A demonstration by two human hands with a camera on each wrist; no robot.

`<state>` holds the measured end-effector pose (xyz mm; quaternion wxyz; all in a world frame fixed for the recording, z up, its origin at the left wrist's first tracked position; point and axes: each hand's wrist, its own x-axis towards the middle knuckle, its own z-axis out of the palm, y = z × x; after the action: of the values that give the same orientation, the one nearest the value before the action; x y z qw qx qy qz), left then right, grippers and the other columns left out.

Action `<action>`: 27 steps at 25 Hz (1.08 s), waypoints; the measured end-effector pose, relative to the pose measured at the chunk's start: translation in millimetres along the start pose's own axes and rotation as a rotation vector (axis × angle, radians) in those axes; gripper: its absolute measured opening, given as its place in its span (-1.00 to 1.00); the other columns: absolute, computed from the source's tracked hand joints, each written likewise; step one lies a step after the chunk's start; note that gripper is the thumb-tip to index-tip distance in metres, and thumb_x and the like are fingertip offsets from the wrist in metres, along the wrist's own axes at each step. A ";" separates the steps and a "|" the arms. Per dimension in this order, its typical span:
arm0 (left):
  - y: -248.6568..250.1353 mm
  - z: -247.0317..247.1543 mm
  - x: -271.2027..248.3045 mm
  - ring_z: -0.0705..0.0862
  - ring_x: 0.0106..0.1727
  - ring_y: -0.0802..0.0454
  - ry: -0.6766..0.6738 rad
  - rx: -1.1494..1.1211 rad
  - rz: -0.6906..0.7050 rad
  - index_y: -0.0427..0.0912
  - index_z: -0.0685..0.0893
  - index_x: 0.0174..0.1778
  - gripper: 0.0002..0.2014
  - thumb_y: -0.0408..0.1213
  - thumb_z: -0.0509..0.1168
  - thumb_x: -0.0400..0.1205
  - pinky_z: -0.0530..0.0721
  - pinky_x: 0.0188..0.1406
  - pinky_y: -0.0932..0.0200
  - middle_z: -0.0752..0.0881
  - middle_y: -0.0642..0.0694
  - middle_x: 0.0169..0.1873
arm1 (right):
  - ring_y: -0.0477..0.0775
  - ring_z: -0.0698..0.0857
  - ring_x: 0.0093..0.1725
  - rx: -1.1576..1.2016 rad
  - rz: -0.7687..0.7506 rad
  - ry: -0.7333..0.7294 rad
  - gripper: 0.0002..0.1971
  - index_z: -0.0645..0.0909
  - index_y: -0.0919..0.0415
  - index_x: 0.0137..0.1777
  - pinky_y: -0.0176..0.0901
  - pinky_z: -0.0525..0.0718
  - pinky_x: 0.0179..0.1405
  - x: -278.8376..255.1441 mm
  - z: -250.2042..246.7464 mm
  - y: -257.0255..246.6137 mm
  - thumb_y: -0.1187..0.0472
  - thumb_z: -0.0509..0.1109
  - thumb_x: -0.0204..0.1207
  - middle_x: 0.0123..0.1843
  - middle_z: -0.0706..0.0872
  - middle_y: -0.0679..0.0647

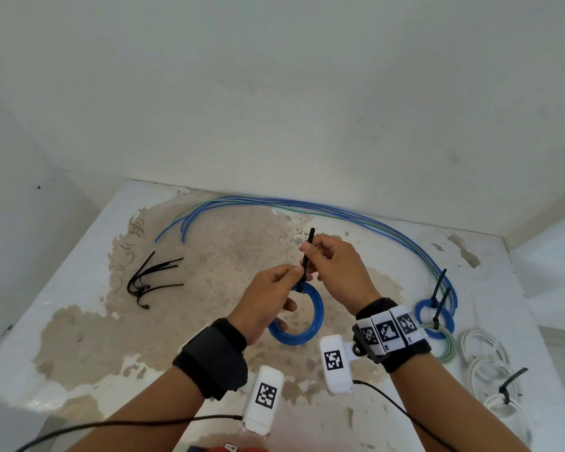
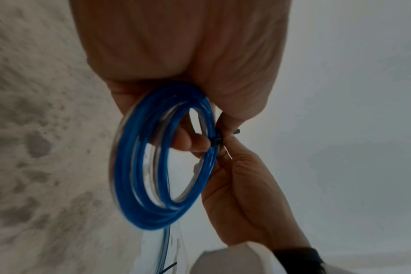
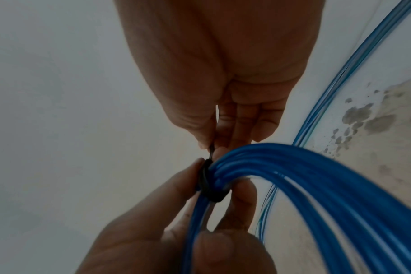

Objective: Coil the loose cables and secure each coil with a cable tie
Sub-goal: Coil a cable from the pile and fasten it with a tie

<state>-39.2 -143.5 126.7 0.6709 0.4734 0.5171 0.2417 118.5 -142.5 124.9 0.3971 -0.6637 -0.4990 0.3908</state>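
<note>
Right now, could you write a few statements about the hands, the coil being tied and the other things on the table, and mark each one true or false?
1. The left hand holds the blue coil at the spot where the black cable tie wraps it. True.
2. The right hand is open and rests on the table. False: it pinches the tail of the cable tie above the coil.
3. A bundle of spare black ties lies to the left of the hands. True.
4. The tied coils at the right are all blue. False: there are green-and-white and white ones too.
5. No loose cable remains. False: loose blue cables run along the wall.
</note>
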 end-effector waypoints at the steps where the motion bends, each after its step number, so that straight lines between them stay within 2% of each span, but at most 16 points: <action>1: -0.1 -1.4 -0.8 0.64 -0.33 0.10 -0.001 -0.012 -0.004 0.00 0.83 0.01 -0.73 0.00 0.25 0.76 0.54 -0.62 0.20 0.81 -0.03 0.04 | -0.07 0.79 -0.28 0.003 0.003 -0.004 -0.75 0.69 0.14 -0.16 -0.22 0.60 -0.16 0.6 0.9 -1.2 0.06 0.38 0.72 -0.26 0.83 0.06; 4: -2.9 -8.8 -3.5 0.65 -0.25 0.08 -0.013 -0.050 -0.026 -0.05 0.81 -0.02 -0.71 0.03 0.27 0.75 0.48 -0.61 0.22 0.80 -0.05 0.04 | -0.10 0.83 -0.22 -0.003 0.013 -0.002 -0.77 0.71 0.17 -0.13 -0.29 0.58 -0.18 2.7 10.9 -6.3 0.08 0.39 0.71 -0.24 0.84 0.01; 7: -3.1 -19.2 -6.3 0.64 -0.23 0.10 -0.031 -0.086 -0.028 0.03 0.78 -0.08 -0.73 0.02 0.24 0.77 0.43 -0.60 0.23 0.78 0.03 0.00 | -0.09 0.80 -0.26 0.028 0.011 0.029 -0.76 0.70 0.18 -0.16 -0.28 0.61 -0.19 3.0 25.7 -14.7 0.09 0.39 0.71 -0.25 0.83 0.03; 9: -0.7 -28.7 -7.1 0.64 -0.26 0.11 -0.039 -0.096 -0.031 0.03 0.78 -0.06 -0.74 0.00 0.22 0.77 0.43 -0.58 0.24 0.78 0.06 -0.06 | -0.07 0.76 -0.30 0.041 -0.003 0.030 -0.76 0.69 0.17 -0.17 -0.18 0.70 -0.14 1.8 34.9 -19.9 0.10 0.39 0.71 -0.26 0.82 0.05; 12: 5.4 -47.3 -8.3 0.65 -0.25 0.11 -0.051 -0.031 -0.046 -0.06 0.77 -0.06 -0.75 -0.06 0.22 0.74 0.52 -0.45 0.20 0.81 0.04 -0.12 | -0.02 0.81 -0.23 0.008 -0.024 0.011 -0.77 0.70 0.14 -0.16 0.02 0.76 0.05 -1.5 49.1 -24.0 0.10 0.38 0.71 -0.27 0.82 0.03; 14: 6.2 -58.1 -9.4 0.66 -0.22 0.10 -0.062 0.007 -0.044 -0.06 0.77 -0.08 -0.76 -0.06 0.24 0.72 0.54 -0.37 0.20 0.82 0.03 -0.13 | -0.02 0.82 -0.22 -0.027 -0.032 0.023 -0.78 0.70 0.13 -0.16 0.07 0.76 0.07 -3.7 59.4 -27.1 0.08 0.38 0.71 -0.27 0.82 0.01; 17: 2.5 -71.5 -12.9 0.65 -0.21 0.08 -0.065 -0.002 -0.062 -0.02 0.76 -0.12 -0.79 -0.07 0.26 0.70 0.50 -0.37 0.20 0.79 0.04 -0.15 | -0.02 0.82 -0.20 -0.050 -0.026 0.055 -0.77 0.69 0.13 -0.17 0.09 0.76 0.07 -5.1 73.5 -32.5 0.08 0.38 0.71 -0.27 0.82 -0.01; 21: -1.9 -84.7 -15.7 0.61 -0.23 0.10 -0.087 0.012 -0.093 0.05 0.70 -0.20 -0.83 -0.05 0.29 0.67 0.42 -0.43 0.21 0.74 0.08 -0.16 | -0.03 0.83 -0.18 -0.059 -0.003 0.082 -0.76 0.69 0.12 -0.19 0.06 0.75 0.09 -6.5 87.7 -38.5 0.08 0.38 0.70 -0.28 0.83 -0.03; 25: -5.6 -95.7 -19.9 0.56 -0.25 0.09 -0.085 0.028 -0.101 0.07 0.61 -0.26 -0.81 -0.06 0.30 0.67 0.34 -0.53 0.23 0.71 0.10 -0.16 | -0.07 0.82 -0.20 -0.078 0.009 0.111 -0.76 0.69 0.16 -0.19 -0.10 0.74 0.01 -10.0 100.6 -41.9 0.10 0.38 0.70 -0.27 0.83 -0.01; 27: -9.8 -98.4 -21.4 0.48 -0.28 0.06 -0.089 0.038 -0.090 0.06 0.58 -0.27 -0.80 -0.07 0.30 0.68 0.31 -0.57 0.24 0.68 0.07 -0.14 | -0.07 0.81 -0.21 -0.073 0.021 0.127 -0.77 0.70 0.16 -0.18 -0.15 0.73 -0.03 -11.2 105.3 -42.0 0.11 0.39 0.70 -0.28 0.83 0.00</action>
<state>-139.1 -127.2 126.3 0.6943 0.4724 0.5122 0.1803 5.1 -131.2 124.8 0.3995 -0.7065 -0.4796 0.3335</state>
